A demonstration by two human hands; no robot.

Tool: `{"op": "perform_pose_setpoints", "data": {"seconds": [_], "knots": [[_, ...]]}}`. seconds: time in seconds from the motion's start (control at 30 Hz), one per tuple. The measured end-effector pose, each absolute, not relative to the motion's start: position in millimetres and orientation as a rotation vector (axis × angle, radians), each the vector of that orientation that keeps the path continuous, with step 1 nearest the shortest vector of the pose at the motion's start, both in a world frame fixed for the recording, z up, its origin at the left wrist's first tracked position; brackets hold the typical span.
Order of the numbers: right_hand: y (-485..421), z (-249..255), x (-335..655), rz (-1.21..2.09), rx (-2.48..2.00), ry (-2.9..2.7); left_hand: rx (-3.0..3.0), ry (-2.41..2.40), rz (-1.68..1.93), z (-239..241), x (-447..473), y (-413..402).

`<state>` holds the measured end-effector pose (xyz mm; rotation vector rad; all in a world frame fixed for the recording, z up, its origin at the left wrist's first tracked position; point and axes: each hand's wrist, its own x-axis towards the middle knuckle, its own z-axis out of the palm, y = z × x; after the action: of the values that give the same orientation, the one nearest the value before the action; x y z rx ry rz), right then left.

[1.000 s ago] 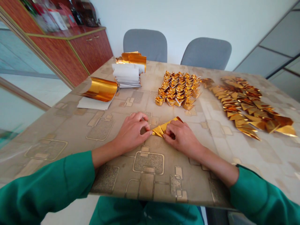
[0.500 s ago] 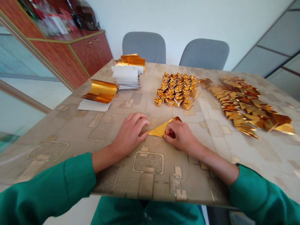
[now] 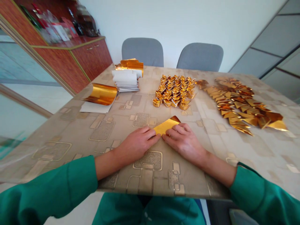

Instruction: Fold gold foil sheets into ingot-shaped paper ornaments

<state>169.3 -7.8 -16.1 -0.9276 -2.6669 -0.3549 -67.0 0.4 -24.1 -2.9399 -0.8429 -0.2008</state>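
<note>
The left hand [image 3: 138,142] and right hand [image 3: 184,142] are gripping a folded gold foil [image 3: 165,126] between them, lying on the near side of the rows of gold shapes [image 3: 174,92]. Stacked sheets [image 3: 126,83] are resting left of those rows; pointed gold folds [image 3: 231,115] are spreading right.

Seemingly a home dining room: wooden cabinet [image 3: 92,61], patterned tablecloth [image 3: 122,120], grey chairs [image 3: 142,51].

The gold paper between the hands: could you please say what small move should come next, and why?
Perhaps press along the near edge of the gold paper: the left hand and right hand both have fingers there, close together.
</note>
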Motion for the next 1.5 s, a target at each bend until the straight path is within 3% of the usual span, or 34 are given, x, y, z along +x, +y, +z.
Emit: {"op": "perform_pose_setpoints", "data": {"seconds": [0.7,0.93,1.1,1.5], "knots": [[-18,-19,191,0.079,-0.994,-2.615,-2.769,-1.085,-0.26,-17,-106,2],[-26,-19,180,0.133,-1.086,-2.614,-2.827,-0.993,-0.579,-12,-70,-8],[-27,-13,176,0.18,-1.039,-2.65,-2.888,-0.886,-0.481,-15,-44,-7],[3,-3,225,-0.048,-0.837,-2.806,-2.94,-0.933,-0.349,-13,-46,16]]}}
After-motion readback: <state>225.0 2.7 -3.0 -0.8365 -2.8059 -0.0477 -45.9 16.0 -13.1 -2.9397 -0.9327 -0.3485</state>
